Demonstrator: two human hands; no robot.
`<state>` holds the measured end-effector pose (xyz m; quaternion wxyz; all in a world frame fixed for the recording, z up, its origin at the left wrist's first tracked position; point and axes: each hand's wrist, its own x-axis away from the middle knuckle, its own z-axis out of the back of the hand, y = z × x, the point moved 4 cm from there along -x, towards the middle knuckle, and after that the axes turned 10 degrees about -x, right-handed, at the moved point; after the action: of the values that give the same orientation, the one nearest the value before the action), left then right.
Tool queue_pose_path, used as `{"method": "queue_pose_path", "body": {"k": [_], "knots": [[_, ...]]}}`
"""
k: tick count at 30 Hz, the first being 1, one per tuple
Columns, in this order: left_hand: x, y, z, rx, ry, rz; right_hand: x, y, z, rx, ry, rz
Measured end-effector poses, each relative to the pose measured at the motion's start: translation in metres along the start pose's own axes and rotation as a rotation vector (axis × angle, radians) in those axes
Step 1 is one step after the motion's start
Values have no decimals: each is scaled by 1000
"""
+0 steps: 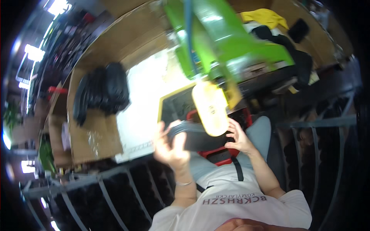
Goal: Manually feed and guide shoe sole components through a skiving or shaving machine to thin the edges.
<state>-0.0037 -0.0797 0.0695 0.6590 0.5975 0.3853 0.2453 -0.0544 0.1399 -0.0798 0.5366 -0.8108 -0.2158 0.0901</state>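
Observation:
My left hand [171, 148] is around the left end of a black curved part [196, 136], its thumb in front and fingers behind; motion blurs it. My right hand [239, 138] is beside the part's other end, fingers apart and bent; whether their tips touch it cannot be made out. A bright yellow oblong housing [210, 107] hangs above the part and hides some of it. Behind stands a green machine [235, 38] with a blue hose [188, 34] running down its front. A dark plate with a yellow border [175, 106] lies below the housing.
Several black parts [102, 90] are stacked in a cardboard box [94, 138] on the left, beside a white work surface [135, 104]. At the right, a yellow cloth [266, 17] and black items [300, 57] lie in another carton. Red framing [219, 152] is near my lap.

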Motion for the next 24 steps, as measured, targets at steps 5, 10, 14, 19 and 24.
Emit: {"method": "queue_pose_path", "body": {"k": [5,10,14,19,24], "knots": [[40,-56,-37,170,-354,246,37,19,-4,-196,-90,-408],[68,-62,-69,38,-796,305,71,34,-3,-435,-24,-420],[47,-37,-100,-186,-777,74,79,34,-22,-526,-95,-464],[55,-47,-93,-13,-672,110,101,12,-5,-517,18,-336],[59,-69,-84,46,-615,166,95,-45,34,-481,431,-60]]}}
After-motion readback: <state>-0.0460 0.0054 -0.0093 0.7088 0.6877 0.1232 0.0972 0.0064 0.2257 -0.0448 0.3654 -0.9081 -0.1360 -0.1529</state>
